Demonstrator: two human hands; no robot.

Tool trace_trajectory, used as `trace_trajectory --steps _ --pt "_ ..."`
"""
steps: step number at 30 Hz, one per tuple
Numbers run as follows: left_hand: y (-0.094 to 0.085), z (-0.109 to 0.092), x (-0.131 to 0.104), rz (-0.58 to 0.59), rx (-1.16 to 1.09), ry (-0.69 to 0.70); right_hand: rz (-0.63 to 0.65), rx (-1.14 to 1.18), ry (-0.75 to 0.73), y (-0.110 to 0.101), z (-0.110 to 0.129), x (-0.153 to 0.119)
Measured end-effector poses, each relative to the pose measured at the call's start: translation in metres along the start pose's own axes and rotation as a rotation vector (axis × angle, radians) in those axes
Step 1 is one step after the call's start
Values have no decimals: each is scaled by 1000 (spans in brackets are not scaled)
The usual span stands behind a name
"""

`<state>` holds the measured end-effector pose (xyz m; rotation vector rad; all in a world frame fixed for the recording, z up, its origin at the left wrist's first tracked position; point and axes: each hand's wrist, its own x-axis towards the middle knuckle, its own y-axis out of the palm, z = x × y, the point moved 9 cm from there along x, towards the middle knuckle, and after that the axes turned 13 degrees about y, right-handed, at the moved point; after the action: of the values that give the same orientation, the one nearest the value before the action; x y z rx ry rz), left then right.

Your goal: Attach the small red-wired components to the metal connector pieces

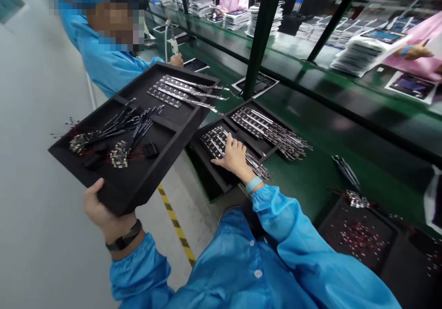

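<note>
My left hand is wrapped round the near corner of a black tray, lifted and tilted left of the bench. In this tray lie strips of small dark parts with long silvery tails, bundles of dark cables with connectors, and a small black block. My right hand rests, fingers spread, over similar strips in a second black tray on the bench edge. Whether its fingertips press on the strips is hard to tell. More strips fill that tray's far compartment, their tails hanging over the rim.
Green posts rise from the green bench. A tray with red-wired small parts sits at right. A co-worker in blue is close beyond the lifted tray. Stacked panels stand across the line near people in pink.
</note>
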<state>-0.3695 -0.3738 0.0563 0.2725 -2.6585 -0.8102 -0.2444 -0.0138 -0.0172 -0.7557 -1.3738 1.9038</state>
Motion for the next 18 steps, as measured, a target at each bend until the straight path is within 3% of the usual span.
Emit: trace_trajectory --steps 5,10,18 --pt "-13 4 -8 -35 45 -65 28 -21 30 -1 1 6" --pt "-18 10 -6 -34 75 -61 140 92 98 -8 -6 16" --pt "-11 10 6 21 27 -24 236 401 194 -34 -29 33"
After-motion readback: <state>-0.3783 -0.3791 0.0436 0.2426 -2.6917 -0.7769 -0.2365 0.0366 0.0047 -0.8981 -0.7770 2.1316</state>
